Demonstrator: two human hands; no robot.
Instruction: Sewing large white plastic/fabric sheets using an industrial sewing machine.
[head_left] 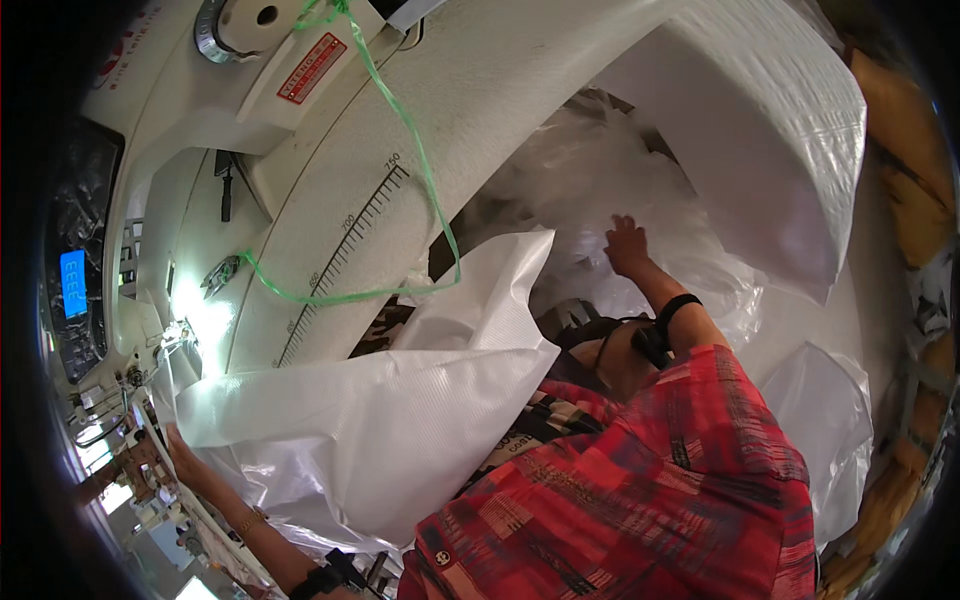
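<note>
A white woven plastic sheet [370,420] runs from the sewing machine's lit needle area [180,335] across my lap. My left hand [182,458] is at the sheet's left edge, just below the needle area, and touches the sheet there. Its fingers are mostly hidden, so their grip does not show. Out to the right, my right hand [628,246] is open with its fingers apart and holds nothing I can see. It is over a heap of clear, crumpled plastic [600,175] beyond the machine table's edge.
The white machine table [400,110] carries a printed ruler scale. A green strip [425,170] loops over it, near a small metal piece [220,275]. A lit control panel [74,284] stands far left. More white sheeting [770,120] hangs at upper right, with brown material [905,130] beyond.
</note>
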